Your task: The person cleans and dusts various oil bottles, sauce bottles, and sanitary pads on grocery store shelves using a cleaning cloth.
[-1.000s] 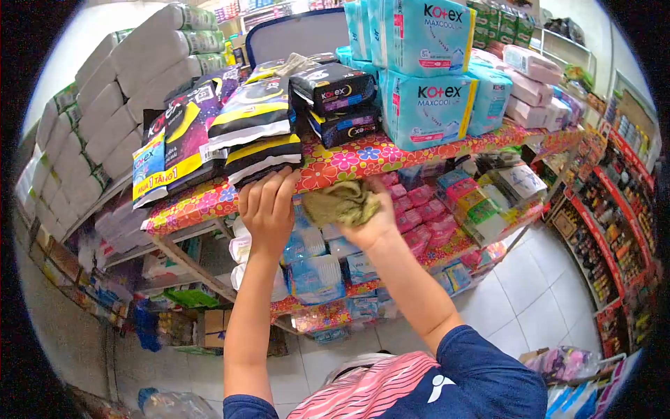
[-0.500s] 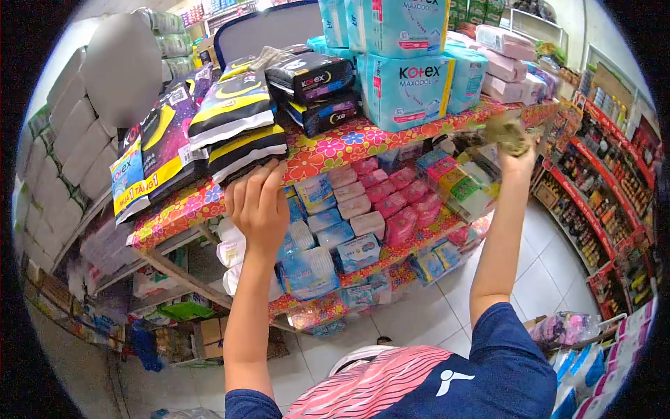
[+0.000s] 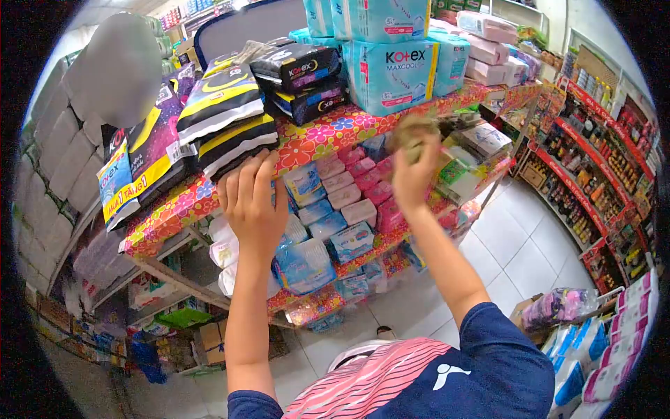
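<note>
My right hand (image 3: 417,167) is closed round a crumpled greenish-brown cloth (image 3: 413,134), blurred by motion, at the front edge of the flowered shelf cover (image 3: 328,129). Above it stand light blue Kotex packs (image 3: 391,77). My left hand (image 3: 252,192) rests at the shelf edge, fingertips at the underside of black and yellow packs (image 3: 241,143); its fingers are slightly apart and hold nothing. Black Kotex packs (image 3: 296,68) lie stacked between the two groups, with a light cloth or glove (image 3: 252,52) beside them.
Pink, white and blue packs (image 3: 342,188) fill the lower shelf. Pink packs (image 3: 485,52) are piled at the top right. Red-edged shelves of bottles (image 3: 579,153) stand at the right, and wrapped packs (image 3: 621,342) at the lower right. A person with a blurred head is at the upper left.
My right hand has moved left along the shelf edge with the cloth in it. My left hand stays by the black and yellow packs. The view has shifted slightly.
</note>
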Demonstrator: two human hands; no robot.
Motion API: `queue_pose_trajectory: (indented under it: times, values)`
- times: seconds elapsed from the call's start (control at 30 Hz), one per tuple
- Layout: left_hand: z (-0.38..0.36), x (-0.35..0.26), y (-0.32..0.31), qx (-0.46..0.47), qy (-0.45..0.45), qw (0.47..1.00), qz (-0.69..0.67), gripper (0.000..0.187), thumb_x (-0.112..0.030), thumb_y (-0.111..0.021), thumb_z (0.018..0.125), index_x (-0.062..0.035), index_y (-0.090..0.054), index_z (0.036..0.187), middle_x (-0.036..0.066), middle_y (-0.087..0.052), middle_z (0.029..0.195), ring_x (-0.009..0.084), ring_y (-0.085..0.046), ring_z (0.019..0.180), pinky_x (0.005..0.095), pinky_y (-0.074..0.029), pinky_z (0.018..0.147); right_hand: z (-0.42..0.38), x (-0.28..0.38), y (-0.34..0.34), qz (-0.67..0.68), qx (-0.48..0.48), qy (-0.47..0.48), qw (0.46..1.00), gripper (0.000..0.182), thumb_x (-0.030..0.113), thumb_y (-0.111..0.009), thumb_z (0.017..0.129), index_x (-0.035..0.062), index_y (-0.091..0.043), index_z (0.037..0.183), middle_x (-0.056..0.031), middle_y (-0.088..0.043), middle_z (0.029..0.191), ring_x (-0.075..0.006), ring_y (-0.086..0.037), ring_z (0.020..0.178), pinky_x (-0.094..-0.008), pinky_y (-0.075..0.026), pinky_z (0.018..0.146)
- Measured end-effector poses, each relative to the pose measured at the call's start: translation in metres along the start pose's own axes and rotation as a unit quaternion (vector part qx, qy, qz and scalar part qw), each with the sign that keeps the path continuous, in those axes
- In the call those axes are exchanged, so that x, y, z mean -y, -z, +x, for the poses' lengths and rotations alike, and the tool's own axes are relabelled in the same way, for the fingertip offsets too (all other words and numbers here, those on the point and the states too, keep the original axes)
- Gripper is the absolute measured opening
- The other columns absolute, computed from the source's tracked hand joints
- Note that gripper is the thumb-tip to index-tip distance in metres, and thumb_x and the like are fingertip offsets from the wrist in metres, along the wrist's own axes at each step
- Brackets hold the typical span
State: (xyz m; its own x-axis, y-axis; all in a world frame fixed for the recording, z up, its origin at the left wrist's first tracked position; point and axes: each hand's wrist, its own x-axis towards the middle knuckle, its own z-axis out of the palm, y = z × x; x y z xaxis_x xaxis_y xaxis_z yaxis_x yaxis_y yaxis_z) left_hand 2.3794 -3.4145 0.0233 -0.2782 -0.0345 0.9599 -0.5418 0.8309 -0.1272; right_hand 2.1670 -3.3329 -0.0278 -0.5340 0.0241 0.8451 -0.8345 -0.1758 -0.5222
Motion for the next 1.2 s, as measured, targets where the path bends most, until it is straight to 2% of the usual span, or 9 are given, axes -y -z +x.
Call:
queue_pose_trajectory:
  times: [0.13,0.27,0.47,0.57,0.73,0.77,0.87,0.93,1.2]
  values:
    - [-0.004,0.003,0.007,0.03,-0.024,0.998,-0.045,0.033,-0.008,-0.058,0.067,-0.0101,-0.055,0.099,0.004,-0.054,0.103,0.021,-0.048,0.095,0.0357,-0.032,0.086,-0.084,0.03,-0.006,0.144,0.407,-0.056,0.9,0.035,0.004,-0.057,0.066,0.006,-0.053,0.101,-0.0141,-0.054,0.097,-0.0285,-0.051,0.091,-0.0347,-0.04,0.079]
    - [-0.062,0.009,0.017,0.078,-0.034,0.978,-0.193,0.027,-0.006,-0.059,0.066,-0.0073,-0.057,0.093,0.008,-0.055,0.102,0.0268,-0.05,0.096,0.0403,-0.034,0.085,-0.169,0.03,0.026,0.143,0.54,-0.026,0.829,0.036,0.01,-0.061,0.066,0.0087,-0.054,0.102,-0.0131,-0.053,0.1,-0.029,-0.05,0.095,-0.0344,-0.039,0.082]
    - [-0.276,0.001,0.059,0.355,0.18,0.872,-0.285,0.026,-0.009,-0.055,0.072,-0.0058,-0.054,0.098,0.013,-0.056,0.093,0.0298,-0.052,0.089,0.0397,-0.038,0.079,-0.264,0.013,0.124,0.034,0.386,-0.406,0.828,0.052,0.01,-0.062,0.064,0.0001,-0.041,0.111,-0.011,-0.049,0.105,-0.02,-0.047,0.098,-0.0304,-0.037,0.085]
    - [-0.335,-0.016,0.105,0.392,0.428,0.727,-0.366,0.034,-0.014,-0.057,0.075,-0.0076,-0.052,0.107,0.011,-0.057,0.097,0.0223,-0.054,0.091,0.0322,-0.039,0.082,-0.284,0.015,0.138,0.07,0.323,-0.454,0.828,0.054,0.006,-0.064,0.062,0.002,-0.041,0.11,-0.0106,-0.049,0.103,-0.018,-0.049,0.096,-0.029,-0.04,0.082]
    - [-0.338,-0.019,0.114,0.435,0.526,0.528,-0.506,0.039,-0.023,-0.053,0.081,-0.0037,-0.047,0.114,0.009,-0.056,0.102,0.0172,-0.052,0.093,0.0297,-0.039,0.082,-0.281,0.085,0.088,0.136,0.422,-0.477,0.759,0.051,0.014,-0.064,0.065,0.0022,-0.044,0.11,-0.0136,-0.049,0.105,-0.0215,-0.044,0.103,-0.0321,-0.035,0.088]
    - [-0.356,-0.015,0.106,0.459,0.572,0.423,-0.533,0.045,-0.029,-0.048,0.083,-0.0022,-0.041,0.118,0.009,-0.052,0.109,0.0176,-0.049,0.097,0.0301,-0.038,0.084,-0.287,0.096,0.079,0.156,0.48,-0.437,0.745,0.051,0.02,-0.064,0.067,0.0033,-0.045,0.111,-0.0153,-0.048,0.108,-0.0233,-0.042,0.107,-0.0334,-0.032,0.091]
    - [-0.309,-0.017,0.108,0.196,0.736,0.249,-0.598,0.045,-0.03,-0.05,0.081,-0.0055,-0.038,0.117,0.006,-0.048,0.106,0.0159,-0.05,0.093,0.0283,-0.041,0.078,-0.281,0.116,0.058,0.155,0.653,-0.252,0.697,0.052,0.029,-0.063,0.068,0.0077,-0.046,0.113,-0.0179,-0.043,0.116,-0.029,-0.036,0.112,-0.0376,-0.026,0.095]
    - [-0.29,-0.008,0.113,0.202,0.732,0.282,-0.585,0.045,-0.025,-0.053,0.079,-0.0053,-0.038,0.117,0.006,-0.049,0.105,0.0153,-0.05,0.091,0.0271,-0.042,0.075,-0.273,0.118,0.056,0.092,0.678,-0.071,0.725,0.053,0.031,-0.063,0.067,0.0117,-0.046,0.114,-0.0193,-0.036,0.123,-0.0335,-0.028,0.117,-0.0406,-0.021,0.097]
    - [-0.253,-0.012,0.082,0.152,0.715,0.365,-0.576,0.047,-0.012,-0.059,0.071,-0.0008,-0.041,0.114,0.008,-0.05,0.103,0.0147,-0.05,0.091,0.0258,-0.043,0.073,-0.232,0.096,0.043,0.154,0.565,-0.177,0.791,0.066,0.029,-0.067,0.063,0.0128,-0.038,0.12,-0.0191,-0.033,0.126,-0.0335,-0.029,0.117,-0.0409,-0.023,0.097]
